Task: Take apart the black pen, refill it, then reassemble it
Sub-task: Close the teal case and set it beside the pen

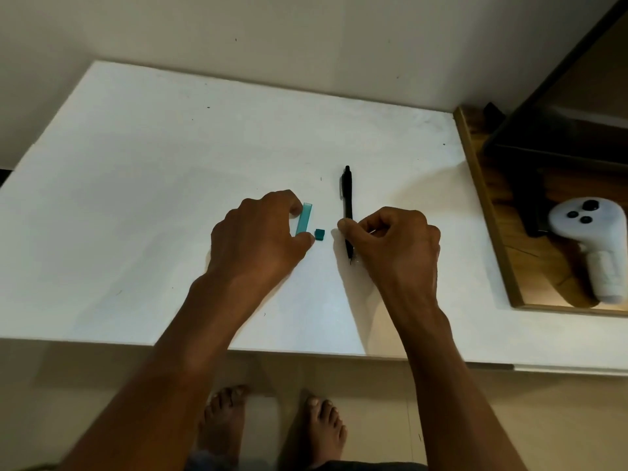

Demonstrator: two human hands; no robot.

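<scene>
Left hand [258, 239]: I see thumb and forefinger pinched on the ends of the teal refill case [303, 219], flat on the white table [136, 198].
Teal cap [319, 234]: loose, just beside my thumb tip.
Black pen [347, 202]: lying on the table, tip toward me.
Right hand [397, 243]: fingers curled, closing around the pen's lower barrel.

This looks like a room in a home. Bare feet [272, 426] stand on a pale tiled floor [509, 419] below the hands. A white tabletop [170, 164] meets a plain painted wall [272, 35]. Right of the right hand [394, 243], a wooden tray [489, 212] holds a white game controller [591, 246].
</scene>
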